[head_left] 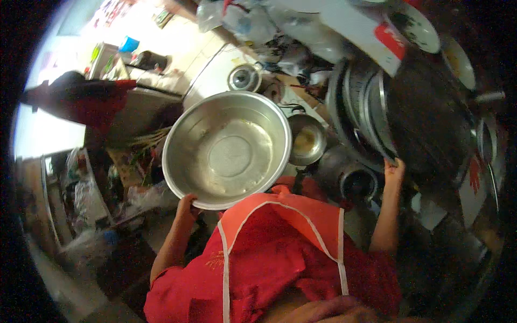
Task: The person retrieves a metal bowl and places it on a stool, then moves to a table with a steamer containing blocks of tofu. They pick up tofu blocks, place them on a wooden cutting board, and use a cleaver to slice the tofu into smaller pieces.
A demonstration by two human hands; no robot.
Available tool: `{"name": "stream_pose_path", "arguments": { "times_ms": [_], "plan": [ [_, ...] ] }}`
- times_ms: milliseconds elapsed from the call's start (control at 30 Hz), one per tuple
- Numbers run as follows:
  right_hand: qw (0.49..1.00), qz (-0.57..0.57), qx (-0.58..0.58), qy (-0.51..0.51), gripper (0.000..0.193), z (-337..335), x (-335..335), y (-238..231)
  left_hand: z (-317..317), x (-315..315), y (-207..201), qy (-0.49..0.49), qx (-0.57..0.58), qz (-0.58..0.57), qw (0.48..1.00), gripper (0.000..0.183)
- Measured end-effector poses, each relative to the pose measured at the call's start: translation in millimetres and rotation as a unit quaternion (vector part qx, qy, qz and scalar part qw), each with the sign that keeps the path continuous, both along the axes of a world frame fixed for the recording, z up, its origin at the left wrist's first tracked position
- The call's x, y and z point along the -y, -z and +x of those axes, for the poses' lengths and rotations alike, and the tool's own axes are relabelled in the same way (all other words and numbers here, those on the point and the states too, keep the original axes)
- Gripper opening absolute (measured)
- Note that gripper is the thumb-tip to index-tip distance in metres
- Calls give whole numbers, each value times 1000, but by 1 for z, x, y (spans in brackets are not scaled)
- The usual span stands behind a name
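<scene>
A large, wide silver metal basin (253,145) is in front of me, its hollow facing up toward me. My left hand (187,207) is closed on its near left rim. On the right, my right hand (394,169) grips the lower edge of a big round metal pan (383,118), one of several large dark-rimmed round vessels stacked on their sides. The fingers are partly hidden behind that edge. Between the basin and the stack sits a smaller metal pan (307,141) with some yellowish stuff in it.
A lidded pot (244,78) stands beyond the basin. Below the stack is a dark round pot (357,184). Clear plastic bags (247,24) and a white box (366,32) lie at the back. Plates with food (413,27) are at upper right. Shelving with bags (86,188) stands left.
</scene>
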State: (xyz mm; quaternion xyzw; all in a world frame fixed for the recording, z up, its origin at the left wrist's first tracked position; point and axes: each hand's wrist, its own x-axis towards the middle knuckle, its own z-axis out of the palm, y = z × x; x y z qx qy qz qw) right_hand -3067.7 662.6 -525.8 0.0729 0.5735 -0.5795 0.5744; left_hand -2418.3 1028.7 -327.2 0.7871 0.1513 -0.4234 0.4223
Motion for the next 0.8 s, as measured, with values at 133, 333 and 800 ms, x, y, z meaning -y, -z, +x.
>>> {"name": "stream_pose_path", "arguments": {
  "times_ms": [133,333,800],
  "plan": [
    [999,-14,-4,46,45,28,36,35,-18,-37,-8,-73,35,27,996,11],
    [990,-105,12,93,37,53,51,69,18,-88,28,-150,-87,19,985,12],
    [975,-71,-134,-163,31,193,-15,-13,213,-131,68,-270,-195,-24,943,17]
  ]
}}
